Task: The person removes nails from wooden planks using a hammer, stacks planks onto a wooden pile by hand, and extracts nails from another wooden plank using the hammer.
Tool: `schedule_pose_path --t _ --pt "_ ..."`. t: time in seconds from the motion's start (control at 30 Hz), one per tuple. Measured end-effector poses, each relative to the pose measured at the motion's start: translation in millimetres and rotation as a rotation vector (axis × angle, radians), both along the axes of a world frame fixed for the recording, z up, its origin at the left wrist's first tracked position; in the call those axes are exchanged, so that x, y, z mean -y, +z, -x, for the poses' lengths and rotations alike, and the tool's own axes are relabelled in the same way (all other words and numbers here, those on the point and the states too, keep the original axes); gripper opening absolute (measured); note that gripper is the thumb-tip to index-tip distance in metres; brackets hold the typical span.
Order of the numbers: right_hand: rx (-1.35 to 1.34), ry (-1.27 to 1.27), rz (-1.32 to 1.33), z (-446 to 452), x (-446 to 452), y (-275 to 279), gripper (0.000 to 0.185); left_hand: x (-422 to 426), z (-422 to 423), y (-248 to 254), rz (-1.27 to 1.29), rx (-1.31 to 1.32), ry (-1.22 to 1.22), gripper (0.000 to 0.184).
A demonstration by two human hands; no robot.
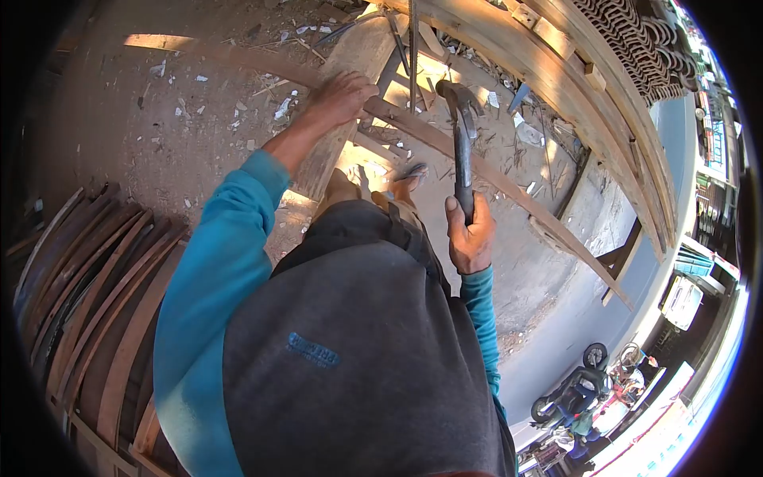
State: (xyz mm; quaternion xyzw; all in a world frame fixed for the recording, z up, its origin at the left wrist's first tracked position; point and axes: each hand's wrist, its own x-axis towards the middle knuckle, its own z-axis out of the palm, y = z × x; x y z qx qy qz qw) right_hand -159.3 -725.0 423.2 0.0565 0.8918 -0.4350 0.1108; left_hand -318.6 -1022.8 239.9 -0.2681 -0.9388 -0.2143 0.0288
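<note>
My right hand (472, 234) is closed around the dark grip of a claw hammer (463, 151), its head up and away from me. The hammer's shaft passes in front of a long, thin wooden strip (429, 135); whether they touch I cannot tell. My left hand (343, 97) grips the same strip with its fingers curled over it. Under that hand the strip crosses a thick wooden plank (322, 159). Dark thin metal bars (412, 56) stand by the plank's far end.
Long wooden beams (524, 56) lie at the upper right, with stacked curved pieces (628, 40) behind. Several wooden strips (111, 318) stand at the lower left. Wood scraps and paper bits litter the dirt floor (151, 135). A motorcycle (568, 393) is on the road side.
</note>
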Motion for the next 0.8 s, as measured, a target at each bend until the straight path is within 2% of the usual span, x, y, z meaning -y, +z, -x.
schedule_pose_path --t 0.13,0.2,0.27,0.33,0.4,0.5,0.53,0.57,0.6,0.67,0.7,0.73,0.77,0.8 --pt "-0.275 0.158 -0.036 19.0 29.4 5.0 0.034 0.2 0.5 -2.0 -0.012 0.000 0.024 0.051" --pt "-0.179 0.207 -0.057 24.1 30.3 -10.0 0.031 0.8 2.8 -5.1 -0.015 -0.012 0.019 0.051" --pt "-0.015 0.318 -0.334 28.4 26.9 -29.3 0.033 -0.6 2.0 -12.2 0.010 -0.038 0.031 0.052" --pt "0.022 0.342 -0.361 31.3 22.7 -29.8 0.034 -5.0 -2.4 -18.6 0.036 -0.054 0.074 0.052" --pt "0.013 0.260 -0.295 37.3 34.8 8.9 0.036 -4.1 0.9 -19.5 0.069 -0.069 0.110 0.053" --pt "-0.244 0.136 0.013 40.0 46.5 59.1 0.038 -6.4 -1.8 -20.2 0.017 -0.061 0.120 0.051" --pt "-0.424 0.120 0.356 40.1 53.3 68.4 0.041 -6.1 -1.7 -18.7 0.027 -0.052 0.117 0.051" --pt "-0.748 0.215 0.385 52.1 58.9 76.3 0.044 -5.1 -0.7 -17.4 0.039 -0.047 0.115 0.051" --pt "-0.847 0.217 0.464 53.8 68.5 84.6 0.049 -4.6 0.8 -18.2 0.040 -0.049 0.119 0.051" --pt "-0.975 0.253 0.578 57.7 73.8 68.8 0.049 -6.4 2.0 -20.2 0.046 0.011 0.105 0.050" --pt "-0.985 0.329 0.573 56.5 65.3 40.8 0.044 -7.3 1.6 -20.0 0.037 0.010 0.106 0.050" --pt "-0.616 0.537 0.305 48.3 26.3 17.4 0.038 -7.5 0.6 -19.0 0.036 0.009 0.103 0.050" --pt "-0.799 0.376 -0.381 33.0 29.9 -5.0 0.038 -5.3 0.8 -16.7 0.039 0.004 0.103 0.050" --pt "-0.067 0.318 -0.380 30.6 24.8 -17.3 0.039 -4.5 0.5 -16.3 0.037 -0.004 0.112 0.050"
